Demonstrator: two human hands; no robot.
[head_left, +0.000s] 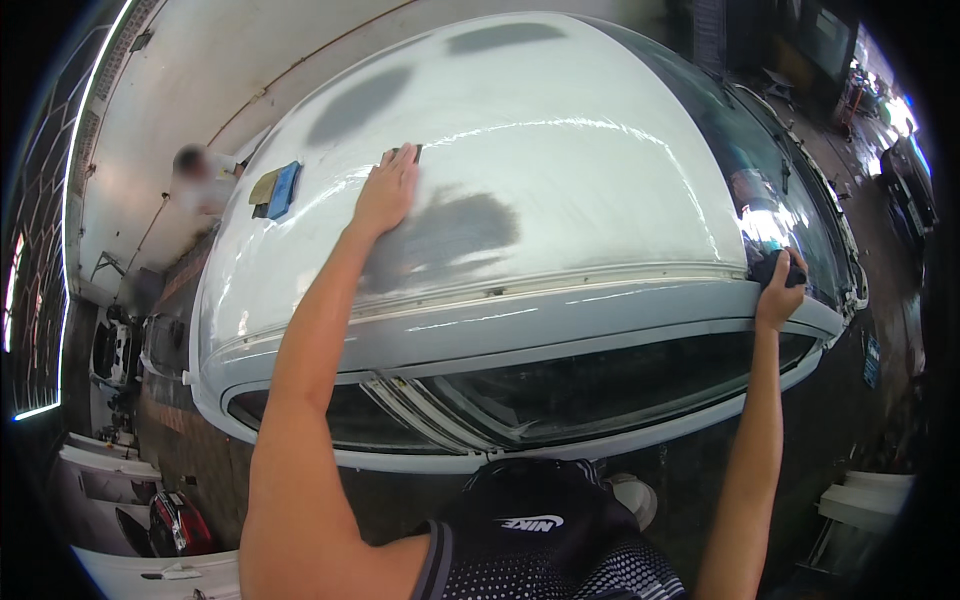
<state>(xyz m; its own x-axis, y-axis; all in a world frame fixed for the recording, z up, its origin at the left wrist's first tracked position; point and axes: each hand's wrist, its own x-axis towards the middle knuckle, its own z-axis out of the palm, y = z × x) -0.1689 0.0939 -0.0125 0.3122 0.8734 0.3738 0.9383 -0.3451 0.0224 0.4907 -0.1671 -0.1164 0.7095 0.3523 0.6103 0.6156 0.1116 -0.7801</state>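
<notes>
A white car roof (600, 180) with dull grey patches (455, 235) spreads out before me. My left hand (388, 190) presses down on it, fingers together over a small dark pad that shows only at its edge beside the fingertips. Over at the right, my right hand (784, 283) grips a dark, soft-looking bundle (765, 267), perhaps a cloth, at the roof's corner by the windshield (745, 170). Toward the roof's left end lie a blue pad (285, 189) and a tan folded sheet (263, 187), side by side.
Below the roof edge run the side windows (600, 380), close to my body. Another person (205, 175) stands beyond the car's left end. White panels and a red-and-black lamp (178, 522) are at the lower left. A dark car (908, 190) is at the far right.
</notes>
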